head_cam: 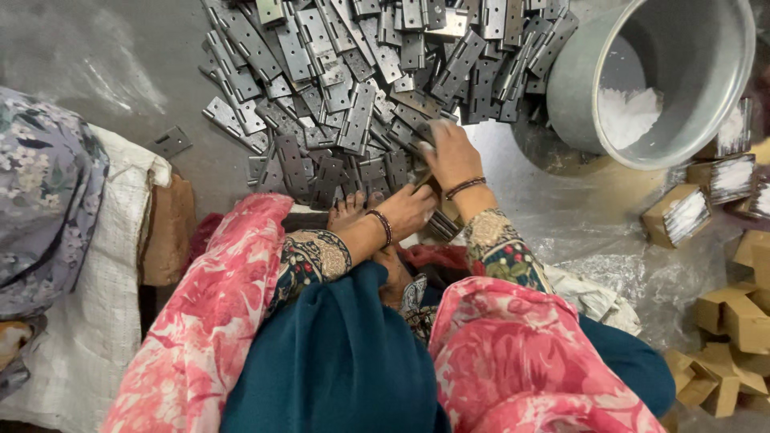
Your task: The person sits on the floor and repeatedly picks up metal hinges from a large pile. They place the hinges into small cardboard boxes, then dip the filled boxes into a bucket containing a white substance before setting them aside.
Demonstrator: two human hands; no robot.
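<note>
Floor strewn with grey hinges (361, 88): my right hand (451, 154) grasped one from the heap, my left hand (407, 210) gripped gathered hinges; stacking came next, needing alignment.

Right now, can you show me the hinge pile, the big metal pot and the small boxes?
hinge pile (361, 80), head view, middle of the heap
metal pot (573, 80), head view, outer wall
small boxes (742, 321), head view, side of one box
</note>
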